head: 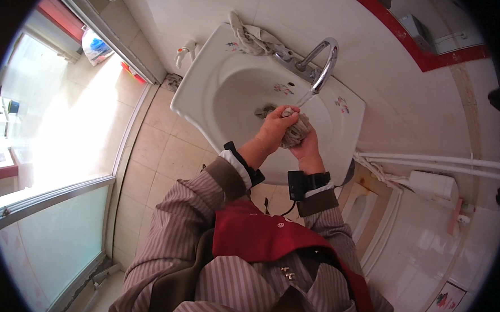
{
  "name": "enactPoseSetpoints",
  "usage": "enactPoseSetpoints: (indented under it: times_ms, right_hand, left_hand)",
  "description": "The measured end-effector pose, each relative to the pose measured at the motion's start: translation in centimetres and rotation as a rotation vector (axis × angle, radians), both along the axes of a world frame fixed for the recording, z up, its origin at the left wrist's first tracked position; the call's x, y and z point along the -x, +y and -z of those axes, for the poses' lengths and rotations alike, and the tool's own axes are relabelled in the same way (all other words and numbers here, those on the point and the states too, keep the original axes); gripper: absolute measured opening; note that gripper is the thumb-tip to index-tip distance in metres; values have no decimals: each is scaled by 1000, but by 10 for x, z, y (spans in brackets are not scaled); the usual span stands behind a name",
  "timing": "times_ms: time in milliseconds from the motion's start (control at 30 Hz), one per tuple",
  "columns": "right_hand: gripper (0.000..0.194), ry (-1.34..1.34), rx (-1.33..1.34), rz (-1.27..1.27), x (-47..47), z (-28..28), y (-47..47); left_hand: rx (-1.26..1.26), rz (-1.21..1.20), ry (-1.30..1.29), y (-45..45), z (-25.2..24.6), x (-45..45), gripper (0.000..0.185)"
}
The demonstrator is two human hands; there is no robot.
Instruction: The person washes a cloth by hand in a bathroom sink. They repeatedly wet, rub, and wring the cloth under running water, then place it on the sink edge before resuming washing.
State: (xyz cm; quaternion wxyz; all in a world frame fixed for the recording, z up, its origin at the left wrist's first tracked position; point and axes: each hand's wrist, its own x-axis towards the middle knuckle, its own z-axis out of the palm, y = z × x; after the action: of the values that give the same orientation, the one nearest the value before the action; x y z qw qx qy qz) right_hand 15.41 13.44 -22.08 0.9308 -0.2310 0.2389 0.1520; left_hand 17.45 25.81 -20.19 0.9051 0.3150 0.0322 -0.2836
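Observation:
Over the white ceramic washbasin (pixel 244 135), my left hand (pixel 276 127) and my right hand (pixel 309 146) hold a bunched, wet-looking grey cloth (pixel 294 132) between them. The fingers of my left hand press on its top, while my right hand cups it from below. Water runs from the chrome gooseneck faucet (pixel 333 54) just above the cloth. A dark, wadded thing (pixel 266 110) lies at the basin's bottom by my left hand; what it is I cannot tell. Another greyish cloth (pixel 256 39) is draped on the basin's back rim, left of the faucet.
A small wall tap (pixel 184 53) juts out left of the basin. White pipes (pixel 428 163) run along the wall at right. A red-framed mirror (pixel 436 61) hangs above. A sliding door frame (pixel 132 141) stands at left, with a plastic bag (pixel 95 45) beyond it.

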Motion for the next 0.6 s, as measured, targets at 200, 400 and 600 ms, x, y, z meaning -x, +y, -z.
enactPoseSetpoints:
  times_ms: [200,400,600]
  right_hand:
    - [22,-116,665,242,-2,-8,24]
    - [31,-205,1630,46,-9,4,24]
    - [27,90,122,-31,-13,25,-9]
  left_hand:
    - [-232,-210,271,4,25,-14,20]
    - [-199,-142,220,-6,23,-5,21]
    - [-367,-88,-156,-2,5,3,20]
